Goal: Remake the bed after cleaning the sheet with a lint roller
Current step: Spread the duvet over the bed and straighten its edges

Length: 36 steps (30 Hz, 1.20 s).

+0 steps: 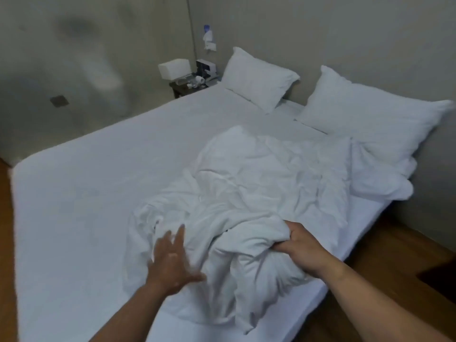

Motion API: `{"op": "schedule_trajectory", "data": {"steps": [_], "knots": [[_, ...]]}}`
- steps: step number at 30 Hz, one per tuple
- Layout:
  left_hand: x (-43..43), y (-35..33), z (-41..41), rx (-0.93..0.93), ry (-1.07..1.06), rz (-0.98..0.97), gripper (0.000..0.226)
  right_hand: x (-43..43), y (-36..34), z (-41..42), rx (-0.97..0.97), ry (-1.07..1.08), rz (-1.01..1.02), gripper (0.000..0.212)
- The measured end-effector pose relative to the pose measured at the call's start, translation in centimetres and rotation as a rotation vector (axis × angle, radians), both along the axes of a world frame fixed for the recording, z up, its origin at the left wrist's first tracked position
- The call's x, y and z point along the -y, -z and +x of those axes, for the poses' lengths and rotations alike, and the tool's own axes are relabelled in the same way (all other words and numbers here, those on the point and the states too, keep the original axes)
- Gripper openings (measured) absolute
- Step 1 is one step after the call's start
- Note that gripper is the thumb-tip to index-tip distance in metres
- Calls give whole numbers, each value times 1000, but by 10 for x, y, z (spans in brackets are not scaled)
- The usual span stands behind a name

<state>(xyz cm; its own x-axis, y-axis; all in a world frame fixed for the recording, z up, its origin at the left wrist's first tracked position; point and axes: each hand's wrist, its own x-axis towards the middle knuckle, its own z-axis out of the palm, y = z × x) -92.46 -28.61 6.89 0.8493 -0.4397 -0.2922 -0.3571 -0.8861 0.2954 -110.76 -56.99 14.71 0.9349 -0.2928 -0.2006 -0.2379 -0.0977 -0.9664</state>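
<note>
Right hand [303, 248] clamps a thick fold of the duvet [271, 174], fingers sunk into the cloth. Left hand [170, 262], blurred, is spread with fingers apart at the heap's 8 o'clock edge and grips nothing; whether it touches I cannot tell. Duvet lies crumpled on the sheet [98, 169] toward 5 o'clock, short of the pillows [259, 77] at 12 to 2 o'clock. It looks soft, puffy and light but bulky, so it will likely sag and drag rather than move as one piece. A corner or hem in each hand should serve better than mid-heap bunches, though no corner shows plainly.
</note>
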Motion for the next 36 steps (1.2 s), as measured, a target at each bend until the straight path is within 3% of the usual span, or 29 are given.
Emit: {"op": "schedule_trajectory", "data": {"steps": [2, 5, 7, 9, 11, 13, 15, 17, 18, 21, 22, 24, 27, 29, 31, 32, 34, 36], "knots": [[-1, 34, -6, -112, 104, -94, 121, -16, -1, -13, 9, 4, -7, 43], [-13, -2, -1, -235, 141, -400, 87, -25, -16, -35, -1, 3, -125, 46], [-31, -56, 22, -163, 256, -437, 80, -25, -24, -50, -73, 7, -289, 47], [-52, -122, 53, -110, 517, -424, 72, -33, -26, -56, -148, 108, -533, 46], [-67, -192, 65, -89, 676, -336, 55, -63, -26, -54, -149, 428, -715, 51], [-72, -237, 65, -69, 694, -312, 48, -113, -26, -48, 50, 684, -696, 55], [-69, -247, 45, -85, 655, -300, 48, -172, -20, -40, 121, 490, -586, 79], [-65, -225, 19, -135, 624, -213, 40, -215, 8, -35, -96, 236, -596, 111], [-66, -207, 5, -159, 636, -163, 34, -223, 30, -35, -206, 216, -650, 114], [-84, -168, -32, -250, 625, -146, 15, -214, 84, -50, -522, 312, -719, 90], [-94, -161, -41, -287, 605, -152, 9, -212, 94, -60, -619, 337, -685, 88], [-116, -151, -56, -375, 540, -202, 7, -219, 112, -82, -705, 456, -438, 108], [-146, -150, -75, -474, 355, -412, 7, -263, 128, -102, -549, 556, 169, 147], [-160, -158, -85, -540, 218, -501, 10, -303, 125, -98, -439, 534, 554, 132], [-171, -167, -93, -561, 193, -504, 14, -332, 111, -87, -279, 593, 728, 96], [-176, -172, -93, -534, 235, -483, 14, -338, 100, -82, -216, 622, 715, 75], [-185, -180, -80, -298, 408, -370, 16, -341, 72, -77, -169, 635, 600, 40], [-193, -188, -56, 15, 563, -201, 41, -339, 43, -86, -209, 639, 393, 29]]}}
